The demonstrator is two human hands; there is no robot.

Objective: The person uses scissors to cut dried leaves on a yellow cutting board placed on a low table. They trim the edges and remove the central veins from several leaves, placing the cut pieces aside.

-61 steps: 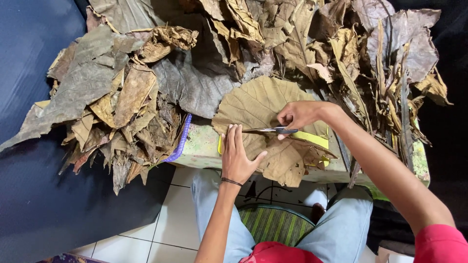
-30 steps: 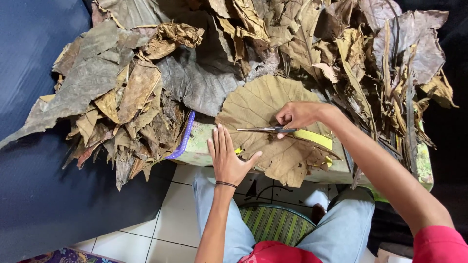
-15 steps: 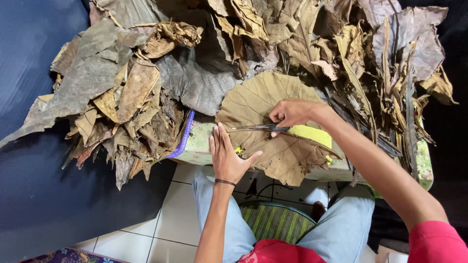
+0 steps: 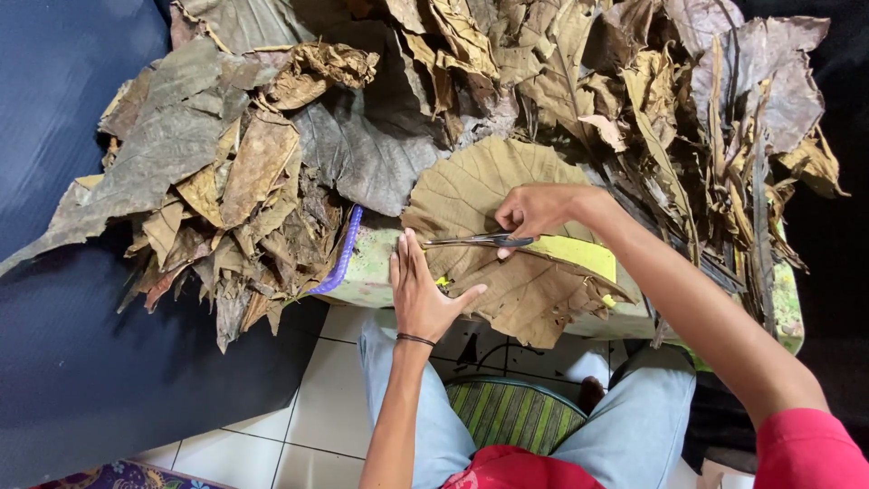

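Note:
A large round dried brown leaf (image 4: 493, 195) lies on a low pale green table (image 4: 367, 272) in front of me. My right hand (image 4: 539, 210) grips a pair of metal scissors (image 4: 471, 241) whose blades point left across the leaf, partway through a cut. My left hand (image 4: 421, 294) lies flat, fingers together and thumb spread, pressing the leaf's near left edge just below the blades. A black band circles that wrist. The lower part of the leaf (image 4: 534, 299) hangs over the table's front edge, above a yellow patch (image 4: 579, 254).
Heaps of dried brown and grey leaves (image 4: 235, 172) cover the table's left and back, with more leaves and stalks (image 4: 724, 136) at the right. Dark blue sheeting (image 4: 63, 362) lies at the left. White floor tiles (image 4: 326, 407) and a striped green stool (image 4: 511, 412) sit below, between my knees.
The scissors have worked leftward across the leaf. My left hand has slid slightly left and flattened along the leaf's edge. The camera view has shifted a little.

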